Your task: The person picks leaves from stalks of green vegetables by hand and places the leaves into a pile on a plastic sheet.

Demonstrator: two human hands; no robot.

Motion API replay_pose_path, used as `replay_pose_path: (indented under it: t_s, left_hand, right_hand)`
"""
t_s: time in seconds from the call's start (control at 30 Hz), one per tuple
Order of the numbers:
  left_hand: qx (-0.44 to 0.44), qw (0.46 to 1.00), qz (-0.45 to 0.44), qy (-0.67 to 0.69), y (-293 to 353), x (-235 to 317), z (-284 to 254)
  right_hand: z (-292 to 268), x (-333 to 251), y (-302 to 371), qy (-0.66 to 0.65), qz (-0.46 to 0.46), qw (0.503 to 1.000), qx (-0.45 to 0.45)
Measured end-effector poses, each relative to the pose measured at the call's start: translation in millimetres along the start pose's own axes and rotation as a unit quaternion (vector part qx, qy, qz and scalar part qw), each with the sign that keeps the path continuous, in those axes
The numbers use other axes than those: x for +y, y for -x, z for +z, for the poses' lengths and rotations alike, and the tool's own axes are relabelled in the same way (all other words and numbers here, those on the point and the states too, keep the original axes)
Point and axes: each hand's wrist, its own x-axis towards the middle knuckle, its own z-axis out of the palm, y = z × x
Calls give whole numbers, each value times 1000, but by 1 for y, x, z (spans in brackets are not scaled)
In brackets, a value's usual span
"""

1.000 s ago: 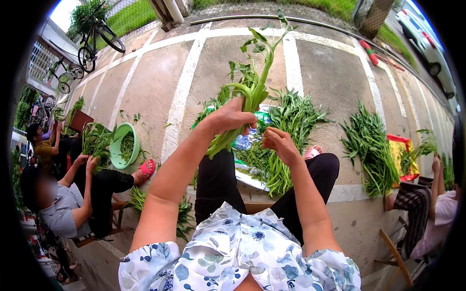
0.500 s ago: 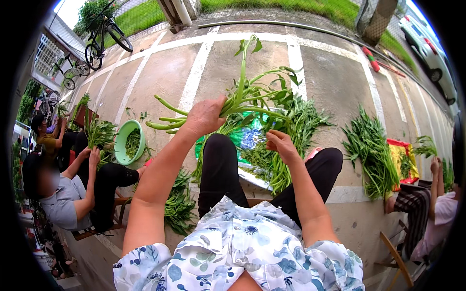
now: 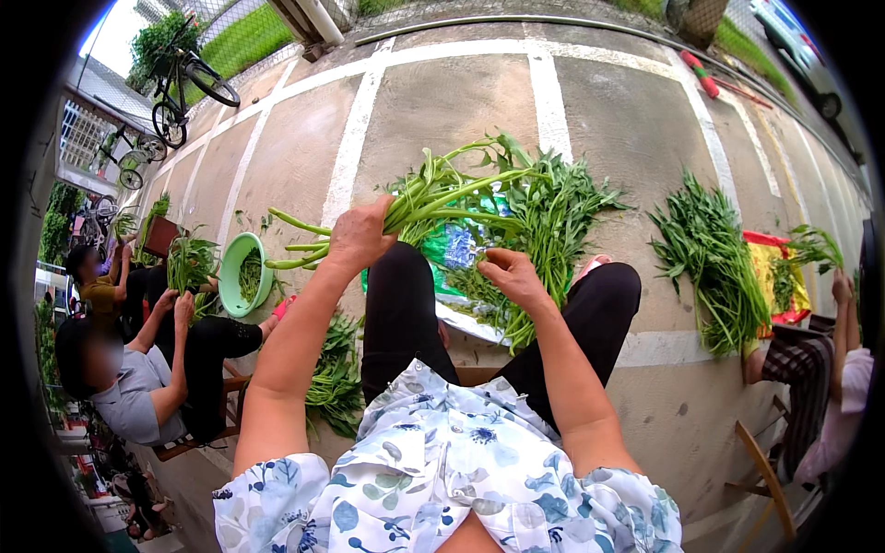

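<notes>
My left hand (image 3: 360, 234) is closed around a bunch of water spinach (image 3: 441, 195), gripping it near the cut stem ends. The stems point left, while the leafy tops reach out to the right over a pile. Lower and to the right, my right hand (image 3: 513, 276) has its thumb and fingers pinched together. Whatever may be between those fingertips is too small to make out. Beneath both hands lies a green, blue and white plastic sheet (image 3: 458, 244). A heap of water spinach (image 3: 559, 221) covers its right side, with loose bits of greens in front.
A pale green basin (image 3: 261, 276) holding greens stands left. More bunches (image 3: 334, 382) lie beside my left leg. One seated person (image 3: 138, 382) handles greens at left, another (image 3: 834, 369) at right. A separate heap (image 3: 708, 263) lies right, near a red and yellow bag (image 3: 763, 281).
My left hand has moved left and slightly down with the bunch, whose upright stem now leans right. My right hand has shifted left, still pinched.
</notes>
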Motion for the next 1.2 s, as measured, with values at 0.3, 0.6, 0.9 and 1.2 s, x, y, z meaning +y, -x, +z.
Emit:
replay_pose_path:
  t_s: [0.3, 0.6, 0.9, 1.2]
  left_hand:
    - [22, 997, 42, -56, -4, 23, -9]
    - [130, 966, 165, -151, 8, 14, -11]
    - [208, 951, 159, -163, 24, -15, 1]
    - [167, 964, 144, -146, 36, -22, 15]
  right_hand:
    - [-20, 10, 18, 58, -15, 998, -32]
    - [-40, -27, 42, -19, 59, 985, -162]
    - [-29, -19, 28, -128, 34, 987, -95]
    - [-14, -19, 21, -167, 44, 973, -155]
